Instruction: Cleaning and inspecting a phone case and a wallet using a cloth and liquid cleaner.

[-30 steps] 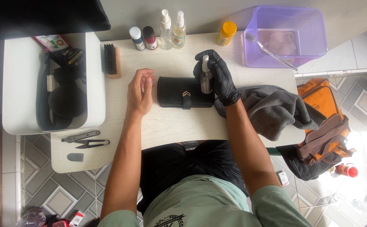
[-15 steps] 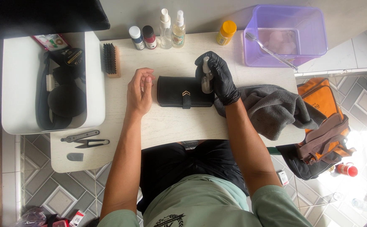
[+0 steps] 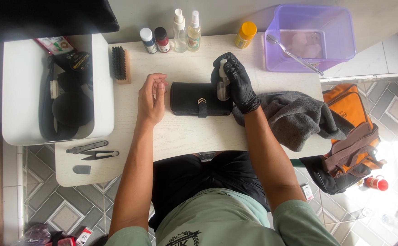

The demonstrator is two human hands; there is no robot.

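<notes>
A black wallet with a gold clasp lies flat on the pale table. My right hand, in a black glove, grips a small clear spray bottle upright over the wallet's right end. My bare left hand rests on the table just left of the wallet, fingers loosely curled, holding nothing. A grey cloth lies bunched on the table under my right forearm.
Several small bottles and a yellow jar line the table's far edge. A wooden brush lies at the left. A purple tub holds a toothbrush. White bin, snips, orange bag.
My gloved right hand has shifted the spray bottle slightly, staying over the wallet's right end. The left hand has barely moved.
</notes>
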